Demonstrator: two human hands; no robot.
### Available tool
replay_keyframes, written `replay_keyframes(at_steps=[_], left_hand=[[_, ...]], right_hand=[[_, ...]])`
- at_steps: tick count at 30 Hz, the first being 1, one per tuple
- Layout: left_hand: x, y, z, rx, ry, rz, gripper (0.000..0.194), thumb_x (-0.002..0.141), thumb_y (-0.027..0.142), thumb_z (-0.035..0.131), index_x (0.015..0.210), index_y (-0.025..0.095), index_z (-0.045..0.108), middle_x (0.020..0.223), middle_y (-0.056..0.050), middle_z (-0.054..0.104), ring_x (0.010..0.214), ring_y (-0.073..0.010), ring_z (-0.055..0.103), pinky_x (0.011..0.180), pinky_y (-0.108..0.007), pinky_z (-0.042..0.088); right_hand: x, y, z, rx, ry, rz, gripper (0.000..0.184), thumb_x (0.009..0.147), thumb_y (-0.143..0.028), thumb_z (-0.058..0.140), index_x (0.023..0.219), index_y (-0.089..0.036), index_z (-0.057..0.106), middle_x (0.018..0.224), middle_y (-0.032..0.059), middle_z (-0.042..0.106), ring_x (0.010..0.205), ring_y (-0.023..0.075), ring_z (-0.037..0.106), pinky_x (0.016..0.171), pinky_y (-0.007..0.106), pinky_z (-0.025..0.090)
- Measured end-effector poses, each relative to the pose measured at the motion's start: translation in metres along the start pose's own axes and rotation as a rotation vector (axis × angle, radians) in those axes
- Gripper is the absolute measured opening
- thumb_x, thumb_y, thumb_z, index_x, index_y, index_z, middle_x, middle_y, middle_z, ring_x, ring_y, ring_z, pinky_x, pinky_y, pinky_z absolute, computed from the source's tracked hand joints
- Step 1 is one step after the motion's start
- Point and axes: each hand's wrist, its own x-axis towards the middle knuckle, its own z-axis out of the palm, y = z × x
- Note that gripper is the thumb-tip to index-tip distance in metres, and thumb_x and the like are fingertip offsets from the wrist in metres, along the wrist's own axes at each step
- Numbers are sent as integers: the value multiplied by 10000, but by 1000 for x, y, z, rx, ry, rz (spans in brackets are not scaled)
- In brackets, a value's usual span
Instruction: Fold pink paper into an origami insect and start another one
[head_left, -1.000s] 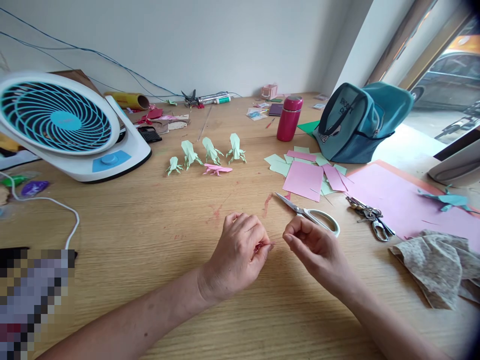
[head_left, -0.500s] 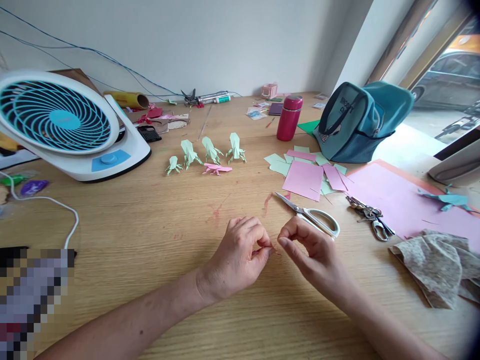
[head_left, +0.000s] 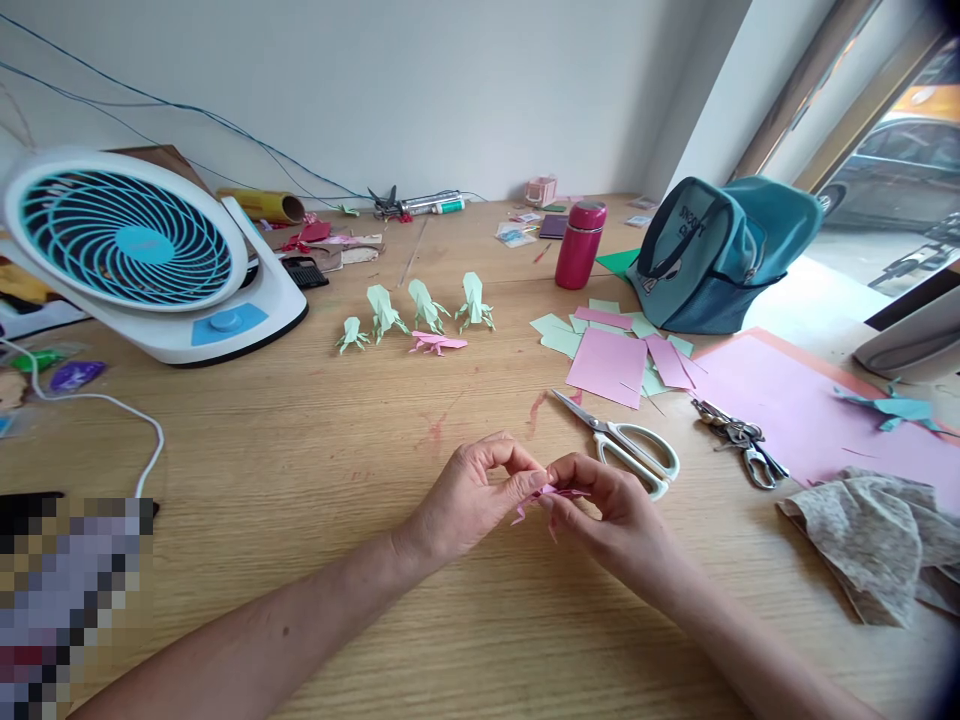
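Between my fingertips is a small pink origami figure (head_left: 549,492) with thin folded legs, partly hidden by the fingers. My left hand (head_left: 480,495) pinches it from the left, thumb against forefinger. From the right, my right hand (head_left: 609,505) grips its other side, and the two hands meet at the fingertips. Just beyond my right hand lie scissors (head_left: 630,445) with white handles, blades apart. Farther back stand several pale green origami insects (head_left: 472,300), with a pink origami insect (head_left: 438,343) lying in front of them.
A white and blue fan (head_left: 142,245) stands at the left. Pink and green paper pieces (head_left: 607,365) lie right of centre, before a red flask (head_left: 580,245) and a teal bag (head_left: 724,255). Keys (head_left: 742,440) and a crumpled cloth (head_left: 874,540) are at the right.
My hands have come together, the right one moving slightly left to grip. More of the pink figure now shows, its legs hanging below the fingers. The view has shifted slightly.
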Motion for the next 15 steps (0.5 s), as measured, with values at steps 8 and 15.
replay_keyframes(at_steps=[8,15], left_hand=[[1,5,-3,136,44,90,281,966,312,512,892,178,747,864,-46,700,858,-168,648,821,-291,494],[-1,5,2,70,59,6,236,825,355,693,725,142,673,796,-29,590,685,-126,586,518,-209,507]], right_hand=[[2,12,0,309,-23,108,248,801,-381,766,870,-189,625,815,20,665,691,138,597,604,252,485],[2,10,4,259,-35,119,312,787,-463,755,839,-175,647,735,10,652,624,131,574,571,260,462]])
